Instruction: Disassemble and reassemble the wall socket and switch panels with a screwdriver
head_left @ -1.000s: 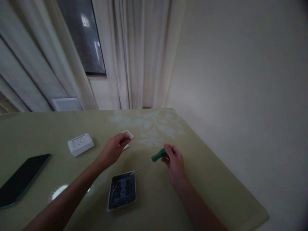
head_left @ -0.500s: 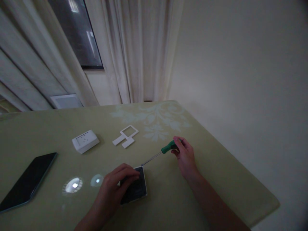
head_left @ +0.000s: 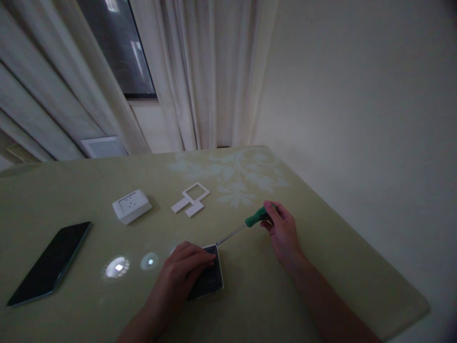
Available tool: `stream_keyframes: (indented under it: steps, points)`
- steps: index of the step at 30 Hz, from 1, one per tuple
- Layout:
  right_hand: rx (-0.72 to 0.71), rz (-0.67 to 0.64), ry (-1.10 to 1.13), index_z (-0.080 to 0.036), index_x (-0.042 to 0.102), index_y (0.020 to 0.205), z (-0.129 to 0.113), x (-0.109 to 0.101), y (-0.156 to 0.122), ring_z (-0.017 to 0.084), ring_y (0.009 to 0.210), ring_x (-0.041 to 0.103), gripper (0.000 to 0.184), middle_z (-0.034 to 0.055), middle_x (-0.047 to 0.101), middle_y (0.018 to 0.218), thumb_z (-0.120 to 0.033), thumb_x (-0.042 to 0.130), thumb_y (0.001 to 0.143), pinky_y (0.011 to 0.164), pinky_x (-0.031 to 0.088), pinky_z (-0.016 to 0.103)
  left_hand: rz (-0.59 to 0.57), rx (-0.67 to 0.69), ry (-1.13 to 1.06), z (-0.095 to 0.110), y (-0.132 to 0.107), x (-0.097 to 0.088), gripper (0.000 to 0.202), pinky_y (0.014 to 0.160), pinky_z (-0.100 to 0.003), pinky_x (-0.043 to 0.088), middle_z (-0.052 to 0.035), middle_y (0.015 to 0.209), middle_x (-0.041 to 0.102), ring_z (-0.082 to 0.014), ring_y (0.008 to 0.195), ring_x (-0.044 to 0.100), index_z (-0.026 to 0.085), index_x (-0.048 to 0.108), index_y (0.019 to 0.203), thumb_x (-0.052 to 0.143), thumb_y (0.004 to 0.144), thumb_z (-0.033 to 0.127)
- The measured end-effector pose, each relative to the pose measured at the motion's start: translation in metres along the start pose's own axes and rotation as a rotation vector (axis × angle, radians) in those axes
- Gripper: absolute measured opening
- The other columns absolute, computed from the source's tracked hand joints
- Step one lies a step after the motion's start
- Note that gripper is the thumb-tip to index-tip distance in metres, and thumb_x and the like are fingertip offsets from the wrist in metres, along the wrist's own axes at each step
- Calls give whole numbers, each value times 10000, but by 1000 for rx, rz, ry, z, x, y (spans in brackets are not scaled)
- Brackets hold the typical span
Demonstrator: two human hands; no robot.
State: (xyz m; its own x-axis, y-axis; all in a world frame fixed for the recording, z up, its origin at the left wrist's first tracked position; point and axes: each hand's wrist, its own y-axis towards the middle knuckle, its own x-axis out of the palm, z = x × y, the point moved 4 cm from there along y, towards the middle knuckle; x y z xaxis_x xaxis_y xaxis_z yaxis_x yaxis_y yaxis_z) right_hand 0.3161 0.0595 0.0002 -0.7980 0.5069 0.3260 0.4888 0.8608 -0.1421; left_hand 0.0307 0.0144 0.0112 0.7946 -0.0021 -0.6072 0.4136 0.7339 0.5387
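A dark square panel with a thin white rim [head_left: 213, 280] lies on the table in front of me. My left hand [head_left: 185, 267] grips it from the left, its curled fingers over the dark upper face and hiding the left part. In my right hand [head_left: 280, 228] is a screwdriver [head_left: 255, 218] with a green handle, held by the handle's end between thumb and fingers. Its metal shaft slants down to the left, and the tip meets the panel's far right corner. Whether a screw sits under the tip is too small to tell.
Beyond the panel lie a white square frame [head_left: 205, 194] and two small white strips [head_left: 194, 209]. A white socket box [head_left: 133, 206] stands further left. A dark tablet or phone [head_left: 52, 264] lies at the left. The table [head_left: 321, 267] meets a wall on the right.
The whole view has shifted a little, so everything appears slightly further right. Both hands, the screwdriver and the panel keep nearly the same arrangement.
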Motion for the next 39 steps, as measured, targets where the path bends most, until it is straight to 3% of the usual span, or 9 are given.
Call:
stream_keyframes:
  steps: [13,18,27,34,39]
  points:
    - [-4,3,3,-207,729,863,0,0,0,165,686,680,546,-3,712,779,-587,1002,581,557,498,257,-123,100,39,-1,-9,9,331,779,-328,529,-46,983,805,-217,875,698,265,759,1128,439,1195,312]
    - [-15,4,2,-211,737,861,0,0,0,166,691,674,536,0,706,782,-595,994,590,566,503,257,-143,102,76,5,-5,10,283,766,-342,530,-37,973,807,-222,851,700,268,756,1100,483,1171,257]
    - [-19,0,-15,-215,732,838,1,2,0,172,696,673,507,8,702,780,-584,986,601,564,503,258,-164,-129,-35,4,-1,12,180,804,-356,585,-33,997,786,-245,924,724,291,796,973,719,965,128]
    - [-35,11,-32,-215,736,847,2,0,2,175,692,681,522,9,707,773,-597,990,597,559,504,262,-158,-247,-61,-1,-1,16,144,877,-429,565,-58,1015,777,-277,977,706,272,807,896,741,948,155]
    - [-53,14,-43,-210,736,854,1,-1,3,168,687,684,508,12,727,788,-588,981,620,584,516,270,-142,-247,-86,-2,1,16,129,886,-440,564,-66,1016,764,-286,987,699,254,786,848,758,941,169]
